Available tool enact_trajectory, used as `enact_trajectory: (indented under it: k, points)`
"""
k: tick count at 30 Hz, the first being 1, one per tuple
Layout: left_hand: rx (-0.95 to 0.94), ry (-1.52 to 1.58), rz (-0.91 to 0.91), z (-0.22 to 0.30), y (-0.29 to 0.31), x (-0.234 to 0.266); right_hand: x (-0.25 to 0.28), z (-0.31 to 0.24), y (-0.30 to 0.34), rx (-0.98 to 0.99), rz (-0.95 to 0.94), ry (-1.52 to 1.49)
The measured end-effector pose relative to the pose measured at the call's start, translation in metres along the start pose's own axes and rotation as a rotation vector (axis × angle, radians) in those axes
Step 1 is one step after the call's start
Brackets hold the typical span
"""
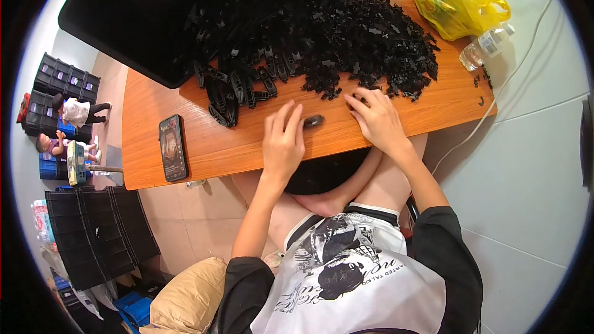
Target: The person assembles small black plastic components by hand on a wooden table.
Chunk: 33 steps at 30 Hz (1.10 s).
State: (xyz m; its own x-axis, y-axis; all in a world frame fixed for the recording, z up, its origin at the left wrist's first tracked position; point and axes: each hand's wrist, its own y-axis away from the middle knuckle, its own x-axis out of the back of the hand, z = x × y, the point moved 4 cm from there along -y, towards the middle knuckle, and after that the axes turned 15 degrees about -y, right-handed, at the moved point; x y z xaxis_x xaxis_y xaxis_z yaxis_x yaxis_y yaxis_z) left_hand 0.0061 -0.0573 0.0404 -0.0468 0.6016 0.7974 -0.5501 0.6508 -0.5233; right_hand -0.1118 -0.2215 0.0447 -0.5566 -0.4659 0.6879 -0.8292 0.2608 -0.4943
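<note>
Black oblong part (314, 121) is flanked, axis left-right | left hand (284, 142): nearer, fingers parted | right hand (378, 119): grip cannot be told

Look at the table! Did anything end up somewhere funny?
Maybe one thing: a small curved black piece lies near the right end of the wooden table. It looks odd because it's apart from the big heap of black parts.
</note>
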Motion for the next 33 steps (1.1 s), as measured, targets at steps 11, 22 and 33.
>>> enact_trajectory:
  k: [11, 22, 33]
  points:
    - [-0.042, 0.093, 0.098, 0.01, 0.011, 0.013, -0.012, 0.004, 0.012, -0.527, 0.279, -1.379]
    - [0.391, 0.787, -0.016, 0.028, 0.031, 0.007, -0.04, -0.042, 0.025, -0.595, 0.254, -1.558]
    - [-0.194, 0.174, 0.192, 0.049, 0.05, 0.016, -0.049, -0.05, 0.048, -0.755, 0.389, -1.414]
